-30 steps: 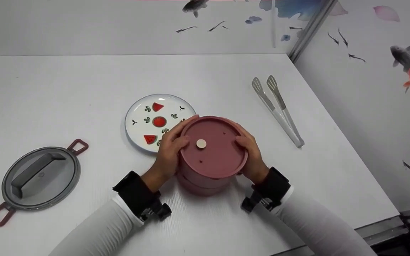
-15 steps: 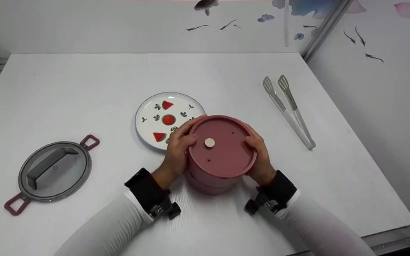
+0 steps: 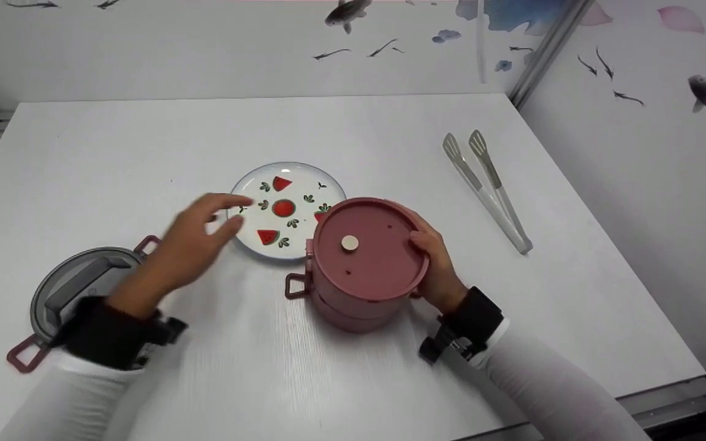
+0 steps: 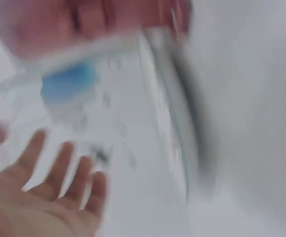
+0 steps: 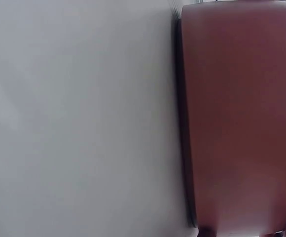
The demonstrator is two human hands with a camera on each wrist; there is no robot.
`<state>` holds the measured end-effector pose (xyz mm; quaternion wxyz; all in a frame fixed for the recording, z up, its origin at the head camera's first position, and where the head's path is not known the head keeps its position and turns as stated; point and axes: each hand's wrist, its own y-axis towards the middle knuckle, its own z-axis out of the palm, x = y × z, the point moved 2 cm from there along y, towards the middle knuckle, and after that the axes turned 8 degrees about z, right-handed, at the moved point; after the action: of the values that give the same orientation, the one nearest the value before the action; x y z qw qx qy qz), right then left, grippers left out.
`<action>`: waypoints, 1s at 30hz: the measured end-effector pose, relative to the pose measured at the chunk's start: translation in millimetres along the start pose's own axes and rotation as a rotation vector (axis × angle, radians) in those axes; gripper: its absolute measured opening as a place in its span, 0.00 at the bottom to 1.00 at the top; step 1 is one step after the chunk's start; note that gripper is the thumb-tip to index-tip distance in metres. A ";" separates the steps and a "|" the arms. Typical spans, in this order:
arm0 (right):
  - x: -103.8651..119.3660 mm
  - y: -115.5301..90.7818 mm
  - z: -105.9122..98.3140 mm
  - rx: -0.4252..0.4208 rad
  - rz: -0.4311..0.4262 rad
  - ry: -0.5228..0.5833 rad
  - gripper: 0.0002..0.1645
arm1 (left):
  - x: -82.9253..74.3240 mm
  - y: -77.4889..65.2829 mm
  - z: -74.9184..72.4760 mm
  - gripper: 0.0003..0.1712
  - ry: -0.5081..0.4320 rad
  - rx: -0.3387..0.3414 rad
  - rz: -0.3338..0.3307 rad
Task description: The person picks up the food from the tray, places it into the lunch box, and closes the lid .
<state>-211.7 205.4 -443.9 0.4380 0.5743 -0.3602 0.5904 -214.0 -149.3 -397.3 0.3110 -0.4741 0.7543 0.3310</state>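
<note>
A round dusty-pink pot [image 3: 370, 254] with a flat pink top and a cream knob stands on the table. My right hand [image 3: 436, 263] grips its right side, thumb over the top rim; its fingers round the far side are mostly hidden. In the right wrist view the pot's wall [image 5: 241, 113] fills the right half. My left hand [image 3: 197, 236], blurred, is off the pot and holds nothing. Its thumb and fingers are spread apart, fingertips over the left edge of a white plate [image 3: 304, 177] with watermelon patterns. In the left wrist view the left hand's fingers [image 4: 59, 170] show loosely extended.
A grey see-through lid [image 3: 83, 282] with a bar handle and dark red side loops lies at the left, partly covered by my left wrist. Metal tongs [image 3: 491, 196] lie spread at the right. White walls with painted fish close off the table's back and right.
My left hand has let go of the pot and swung left, baring the pot's left side loop. The right hand still grips the pot, which stays in place.
</note>
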 end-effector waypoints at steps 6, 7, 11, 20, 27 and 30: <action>0.4 0.9 2.0 -0.009 -0.014 -0.055 0.40 | 63.1 -62.7 -77.2 0.31 0.570 0.051 -0.227; 0.3 0.8 1.9 -0.009 -0.016 -0.061 0.40 | 72.6 -72.7 -83.3 0.32 0.629 0.084 -0.262; -0.1 0.8 0.8 -0.021 -0.018 -0.058 0.40 | 98.2 -97.0 -95.8 0.30 0.743 0.147 -0.314; 0.0 3.1 3.7 -0.029 -0.039 -0.038 0.39 | 89.4 -93.8 -105.9 0.20 0.676 0.039 -0.316; 0.1 3.2 2.7 -0.030 -0.060 -0.064 0.39 | -9.0 -53.2 -69.4 0.21 0.630 -0.227 0.034; -0.4 1.6 1.8 -0.024 -0.070 -0.071 0.39 | -53.6 -31.5 -41.8 0.22 0.601 -0.277 0.206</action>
<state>-212.5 203.2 -444.1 0.4520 0.6020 -0.3623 0.5496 -172.4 -165.6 -337.2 -0.0276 -0.5095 0.8039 0.3055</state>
